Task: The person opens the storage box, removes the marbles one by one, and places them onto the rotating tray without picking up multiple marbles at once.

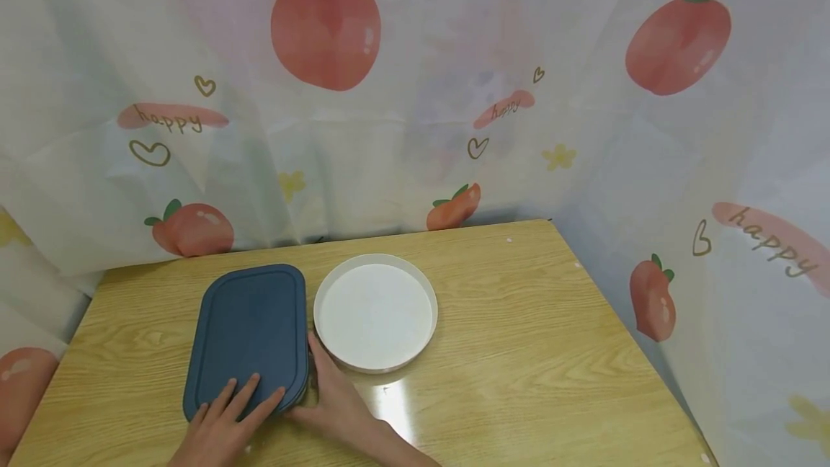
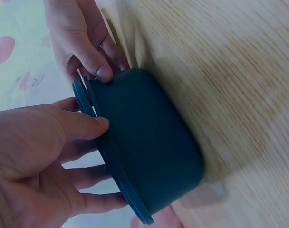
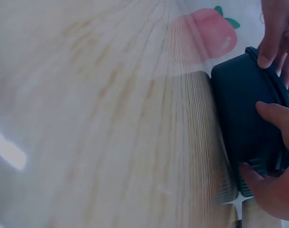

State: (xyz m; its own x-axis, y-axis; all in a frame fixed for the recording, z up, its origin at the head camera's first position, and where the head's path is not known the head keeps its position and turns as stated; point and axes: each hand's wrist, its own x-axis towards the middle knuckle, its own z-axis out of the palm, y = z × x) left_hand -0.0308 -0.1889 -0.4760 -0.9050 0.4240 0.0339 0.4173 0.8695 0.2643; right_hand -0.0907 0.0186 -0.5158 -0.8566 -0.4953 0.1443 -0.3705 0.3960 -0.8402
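Note:
A dark blue rectangular food container [image 2: 149, 142] with a matching lid [image 1: 253, 337] stands on the left part of the table. My left hand [image 1: 219, 432] pinches the lid's near edge: its fingers are spread over the top, and the thumb presses the rim in the left wrist view. My right hand [image 1: 337, 398] grips the near right corner, its thumb on the wall in the right wrist view. A narrow gap shows between lid and container near that corner. What is inside stays hidden.
A round white tray [image 1: 376, 316] with a low rim lies just right of the container. The wooden table [image 1: 532, 352] meets a fruit-printed curtain [image 1: 389, 157] at its back and right side.

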